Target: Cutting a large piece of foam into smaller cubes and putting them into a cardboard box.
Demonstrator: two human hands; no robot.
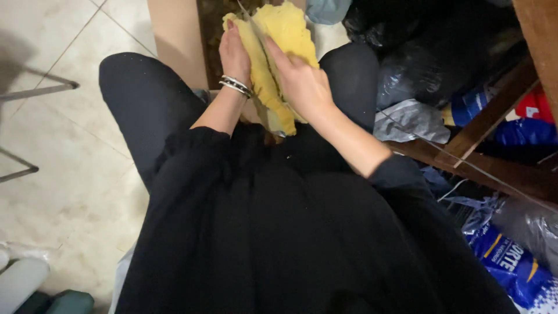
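the person sat in black clothing [279,232], knees apart, seen from straight above. just past the lap, the left hand [234,57] lay flat with its fingers pressed together along the left edge of a piece of yellow fabric [285,35], a band of beaded bracelets [235,86] on its wrist. just beside it, toward 1 o'clock, the right hand [302,81] rested over the cloth's right half, fingers stretched out and close together on top of it; whether the thumb pinched the cloth underneath could not be told. the fabric stood between the knees near 12 o'clock, held up lengthwise between both hands, its lower tip hanging down toward the lap. beyond it a brown cardboard flap [177,35] rose at 11 o'clock. at 2 o'clock black plastic bags [430,52] were heaped against a wooden frame [494,110], with blue printed sacks [511,256] at 4 o'clock. pale floor tiles [52,134] spread at 9 o'clock.
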